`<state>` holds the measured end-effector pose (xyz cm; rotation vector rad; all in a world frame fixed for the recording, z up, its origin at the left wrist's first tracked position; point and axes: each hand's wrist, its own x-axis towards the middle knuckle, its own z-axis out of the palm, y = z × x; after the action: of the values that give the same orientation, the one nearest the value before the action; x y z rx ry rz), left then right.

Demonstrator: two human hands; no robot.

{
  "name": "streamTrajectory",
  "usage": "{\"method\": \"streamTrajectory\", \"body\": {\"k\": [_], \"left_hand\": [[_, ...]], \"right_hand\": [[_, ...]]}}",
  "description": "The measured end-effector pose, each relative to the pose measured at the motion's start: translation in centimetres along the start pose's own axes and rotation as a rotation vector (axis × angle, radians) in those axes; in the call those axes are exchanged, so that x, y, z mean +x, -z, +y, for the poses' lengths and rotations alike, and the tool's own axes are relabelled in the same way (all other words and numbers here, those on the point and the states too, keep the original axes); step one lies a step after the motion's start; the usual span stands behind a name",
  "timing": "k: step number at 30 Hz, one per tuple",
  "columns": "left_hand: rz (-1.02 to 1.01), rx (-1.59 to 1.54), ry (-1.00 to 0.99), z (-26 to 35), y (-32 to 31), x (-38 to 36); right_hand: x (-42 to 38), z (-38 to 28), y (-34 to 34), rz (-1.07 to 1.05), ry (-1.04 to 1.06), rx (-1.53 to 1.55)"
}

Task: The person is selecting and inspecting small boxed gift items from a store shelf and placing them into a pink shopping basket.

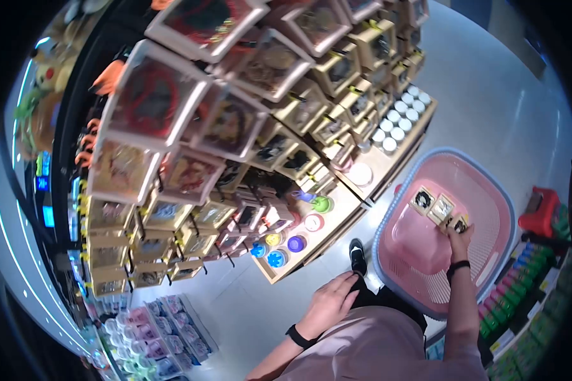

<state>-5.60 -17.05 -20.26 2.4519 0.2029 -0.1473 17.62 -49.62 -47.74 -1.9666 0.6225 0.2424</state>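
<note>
My right hand [459, 241] reaches down into a large pink basket [426, 251] with a blue rim and slotted sides. Its fingers are closed on a small window box [460, 225] with a pale frame and dark contents. Two similar boxes lie beside it on the basket floor: a box with black contents [421, 200] and a lighter box [441, 208]. My left hand [327, 305] lies flat by my leg, holding nothing, with its fingers stretched out. Both wrists wear dark bands.
A display rack of hanging window boxes [273, 66] rises on the left. Below it, a wooden shelf [337, 222] bears colourful lidded jars and several white-capped containers [403, 117]. Green and pink packages [502, 298] line the right, near a red object [539, 211]. Packaged goods [156, 333] stand at lower left.
</note>
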Motion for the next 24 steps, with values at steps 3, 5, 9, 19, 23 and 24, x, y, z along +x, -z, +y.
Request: {"method": "streamTrajectory", "body": {"k": [3, 5, 9, 19, 23, 24], "left_hand": [[0.022, -0.049, -0.065, -0.1, 1.1, 0.9], [-0.016, -0.128, -0.079, -0.6, 1.5, 1.4], [-0.016, -0.231, -0.139, 0.1, 2.9, 2.8], [0.148, -0.17, -0.369, 1.5, 5.3, 4.6], [0.271, -0.057, -0.483, 2.6, 6.3, 4.3], [0.252, -0.061, -0.49, 2.9, 6.4, 4.1]], "right_hand": [[-4.8, -4.4, 1.0, -0.118, 0.058, 0.236], [-11.1, -10.8, 1.9, -0.252, 0.076, 0.345], [-20.2, -18.4, 1.2, -0.576, 0.164, 0.487], [-27.3, -24.3, -2.7, -1.008, 0.552, 0.533], [-28.0, -26.4, -0.5, -1.15, 0.017, 0.769], [-28.0, -26.6, -0.2, -1.162, -0.002, 0.872]]}}
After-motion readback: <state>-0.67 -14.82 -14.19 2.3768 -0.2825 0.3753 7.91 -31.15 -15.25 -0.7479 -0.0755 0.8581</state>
